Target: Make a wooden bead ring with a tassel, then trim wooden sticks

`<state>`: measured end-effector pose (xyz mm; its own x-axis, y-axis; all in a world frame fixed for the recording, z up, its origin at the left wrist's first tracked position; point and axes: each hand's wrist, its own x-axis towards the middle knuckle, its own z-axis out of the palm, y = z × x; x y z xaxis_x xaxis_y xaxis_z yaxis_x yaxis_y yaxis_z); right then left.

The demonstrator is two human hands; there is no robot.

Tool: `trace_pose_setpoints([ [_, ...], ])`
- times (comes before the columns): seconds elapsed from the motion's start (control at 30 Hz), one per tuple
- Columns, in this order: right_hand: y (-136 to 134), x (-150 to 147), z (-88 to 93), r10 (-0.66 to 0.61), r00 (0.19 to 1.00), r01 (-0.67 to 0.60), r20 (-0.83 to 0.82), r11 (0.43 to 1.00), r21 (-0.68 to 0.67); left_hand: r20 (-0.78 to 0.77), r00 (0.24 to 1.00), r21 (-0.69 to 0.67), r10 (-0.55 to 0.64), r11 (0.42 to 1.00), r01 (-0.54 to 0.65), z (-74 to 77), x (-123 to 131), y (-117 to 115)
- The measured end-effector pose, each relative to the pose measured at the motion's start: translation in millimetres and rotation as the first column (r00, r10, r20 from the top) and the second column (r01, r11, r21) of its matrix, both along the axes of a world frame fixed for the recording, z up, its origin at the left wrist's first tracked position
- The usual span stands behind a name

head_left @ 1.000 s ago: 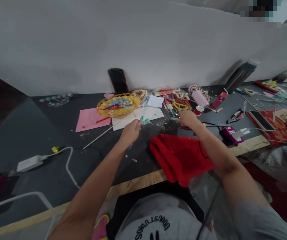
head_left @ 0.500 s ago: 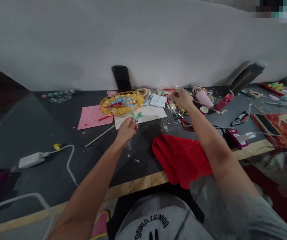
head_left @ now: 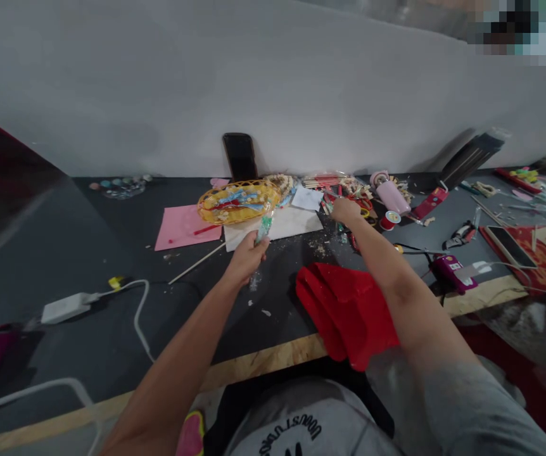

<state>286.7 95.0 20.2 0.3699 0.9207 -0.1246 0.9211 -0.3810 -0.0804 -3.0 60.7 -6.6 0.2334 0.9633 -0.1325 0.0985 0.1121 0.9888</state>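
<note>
My left hand (head_left: 248, 256) is closed on a small clear plastic bag (head_left: 264, 228) with something green inside, held upright above the near edge of a white sheet (head_left: 296, 223). Further right, my right hand (head_left: 348, 212) reaches down into a pile of small craft pieces, its fingers curled; what they grip is hidden. Red handles of a tool (head_left: 353, 242) show just below that hand. A red thread spool (head_left: 389, 220) stands to its right. Behind my left hand lies a yellow woven basket (head_left: 204, 212) with blue and red pieces in it.
Folded red cloth (head_left: 344, 310) lies at the table's front edge. Pink paper (head_left: 178, 231), a thin stick (head_left: 197, 263) and a white cabled adapter (head_left: 66, 308) are on the left. A phone (head_left: 241, 155) leans on the wall. A purple box (head_left: 451, 272) stands right.
The bag in my left hand now stands straighter, with its green content showing inside. My right hand has moved down and toward me, lower over the pile. The view has shifted slightly.
</note>
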Motion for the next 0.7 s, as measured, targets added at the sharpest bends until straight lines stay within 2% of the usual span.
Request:
trace_pose_setpoints([
  [0.07,-3.4,-8.2,6.5,0.045,0.998,-0.044,-0.034,0.999,0.024,0.025,1.000,-0.007,0.017,1.000,-0.016,-0.8,0.5,2.1],
  [0.17,-15.3,-38.2,12.7,0.168,0.982,-0.159,-0.082,0.982,0.101,0.174,0.982,-0.078,0.073,0.995,-0.060,-1.0,9.4,5.2],
  [0.27,-32.0,-81.1,10.2,0.280,0.951,-0.261,-0.132,0.954,0.145,0.306,0.947,-0.161,0.099,0.986,-0.051,-2.2,25.9,6.3],
  [0.33,-41.8,-106.6,4.5,0.329,0.931,-0.308,-0.160,0.940,0.145,0.346,0.933,-0.158,0.099,0.986,-0.046,-4.1,35.9,6.2],
  [0.47,-53.8,-133.3,-6.8,0.410,0.892,-0.387,-0.192,0.910,0.148,0.265,0.964,-0.118,0.024,0.993,0.007,-9.5,41.4,7.7],
  [0.6,-60.6,-133.8,-3.8,0.524,0.822,-0.495,-0.223,0.851,0.172,0.170,0.985,-0.103,0.028,0.995,-0.010,-13.3,30.1,12.0],
  [0.67,-62.0,-129.8,2.1,0.604,0.775,-0.559,-0.189,0.793,0.243,0.130,0.991,-0.098,0.024,0.995,-0.011,-13.1,23.3,12.8],
  [0.7,-61.7,-127.6,4.7,0.677,0.726,-0.617,-0.121,0.719,0.322,0.109,0.994,-0.099,0.010,0.995,0.001,-12.3,20.4,12.6],
])
